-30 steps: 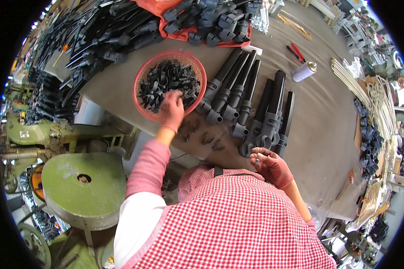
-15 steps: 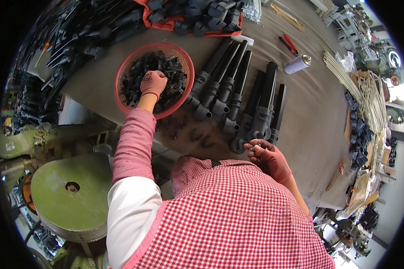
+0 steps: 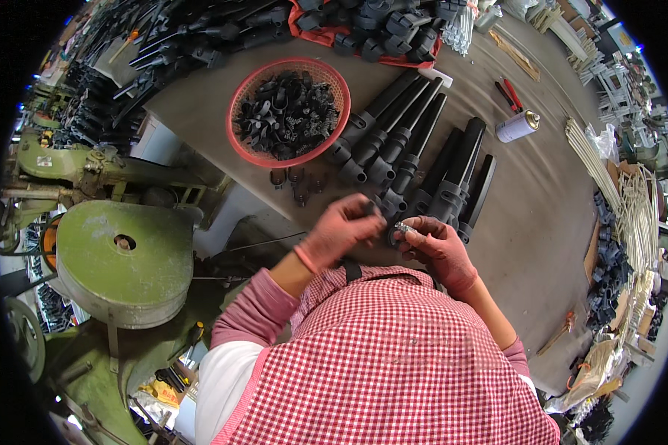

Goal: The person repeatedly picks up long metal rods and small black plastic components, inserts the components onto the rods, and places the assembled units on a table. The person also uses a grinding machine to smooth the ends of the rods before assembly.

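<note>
My left hand (image 3: 341, 231), in a reddish glove, is closed on a small black plastic piece (image 3: 370, 209) whose shape is mostly covered by the fingers. Close beside it, my right hand (image 3: 444, 254) pinches a small shiny metal spring (image 3: 402, 228). Both hands are just in front of my checked apron, at the near ends of a row of black plastic tubes (image 3: 404, 173) with wider fittings. Left of the tubes stands a red mesh basket (image 3: 239, 144) filled with small black clips and springs (image 3: 286, 111). A few loose curved clips (image 3: 298, 185) lie below the basket.
Red-handled pliers (image 3: 509, 95) and a spray can (image 3: 518, 127) lie on the table (image 3: 527, 215) beyond the tubes. At the back is a red sack (image 3: 312, 38) with black fittings. A green machine (image 3: 126, 259) stands at the left; thin rods (image 3: 638, 230) are piled at the right.
My left hand has come out of the basket and moved right, close to my right hand, now with a black piece in its fingers. The right hand still holds the spring.
</note>
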`<state>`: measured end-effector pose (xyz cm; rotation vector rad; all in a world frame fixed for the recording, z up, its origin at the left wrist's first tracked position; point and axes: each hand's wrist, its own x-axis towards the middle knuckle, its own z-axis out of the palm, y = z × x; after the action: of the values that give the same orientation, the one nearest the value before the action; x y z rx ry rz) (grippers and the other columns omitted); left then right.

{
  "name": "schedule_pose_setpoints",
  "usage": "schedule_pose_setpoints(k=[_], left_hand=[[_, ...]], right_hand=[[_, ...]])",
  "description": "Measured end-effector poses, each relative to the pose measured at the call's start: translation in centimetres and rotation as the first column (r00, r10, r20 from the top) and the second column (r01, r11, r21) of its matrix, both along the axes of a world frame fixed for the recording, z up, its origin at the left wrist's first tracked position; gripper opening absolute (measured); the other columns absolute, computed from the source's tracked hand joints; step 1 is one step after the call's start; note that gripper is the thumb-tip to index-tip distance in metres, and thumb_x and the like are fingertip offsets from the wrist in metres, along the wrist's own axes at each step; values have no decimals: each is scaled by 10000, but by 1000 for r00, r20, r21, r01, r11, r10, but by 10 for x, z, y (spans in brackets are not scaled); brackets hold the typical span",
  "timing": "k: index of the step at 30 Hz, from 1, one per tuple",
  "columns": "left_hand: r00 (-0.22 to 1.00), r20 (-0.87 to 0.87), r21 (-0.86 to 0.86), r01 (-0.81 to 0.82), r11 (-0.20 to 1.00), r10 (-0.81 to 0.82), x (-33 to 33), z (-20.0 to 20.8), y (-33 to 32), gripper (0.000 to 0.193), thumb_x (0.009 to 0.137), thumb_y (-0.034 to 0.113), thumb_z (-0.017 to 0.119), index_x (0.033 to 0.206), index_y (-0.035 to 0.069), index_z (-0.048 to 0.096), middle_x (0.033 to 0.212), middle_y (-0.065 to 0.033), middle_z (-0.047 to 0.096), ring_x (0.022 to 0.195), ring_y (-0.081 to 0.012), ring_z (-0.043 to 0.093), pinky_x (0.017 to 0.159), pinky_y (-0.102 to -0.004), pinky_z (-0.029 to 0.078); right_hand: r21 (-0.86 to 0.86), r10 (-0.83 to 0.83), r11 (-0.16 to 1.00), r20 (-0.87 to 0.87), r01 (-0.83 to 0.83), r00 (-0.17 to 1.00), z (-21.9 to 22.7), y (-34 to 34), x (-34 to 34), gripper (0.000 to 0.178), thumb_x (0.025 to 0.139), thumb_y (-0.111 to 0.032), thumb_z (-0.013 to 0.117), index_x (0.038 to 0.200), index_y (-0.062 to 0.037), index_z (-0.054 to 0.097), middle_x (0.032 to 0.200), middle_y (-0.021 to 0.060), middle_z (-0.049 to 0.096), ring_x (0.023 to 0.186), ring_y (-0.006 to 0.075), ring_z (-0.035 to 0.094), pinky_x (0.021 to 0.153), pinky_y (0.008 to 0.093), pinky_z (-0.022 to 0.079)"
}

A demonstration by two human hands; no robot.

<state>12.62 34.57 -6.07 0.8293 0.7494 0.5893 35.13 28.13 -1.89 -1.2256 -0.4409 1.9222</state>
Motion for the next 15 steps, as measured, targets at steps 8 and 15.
schedule_pose_setpoints(k=[8, 15], left_hand=[[1000, 14, 58, -26, 998, 26, 35, 11, -66, 158, 940, 9, 641, 1098, -2, 652, 975, -13, 670, 899, -85, 623, 825, -232, 522], [974, -119, 203, 214, 955, -193, 45, 17, -87, 158, 928, 51, 676, 1074, -2, 653, 959, -10, 677, 913, -87, 607, 840, -259, 503]], right_hand=[[-82, 178, 981, 29, -175, 984, 0, -40, 17, 199, 900, -152, 734, 1013, 4, 684, 835, 11, 647, 732, 93, 584, 684, 226, 476], [-86, 299, 951, 17, -297, 954, 4, -63, 44, 191, 859, -89, 755, 1007, 21, 705, 822, 26, 658, 715, 77, 574, 631, 206, 444]])
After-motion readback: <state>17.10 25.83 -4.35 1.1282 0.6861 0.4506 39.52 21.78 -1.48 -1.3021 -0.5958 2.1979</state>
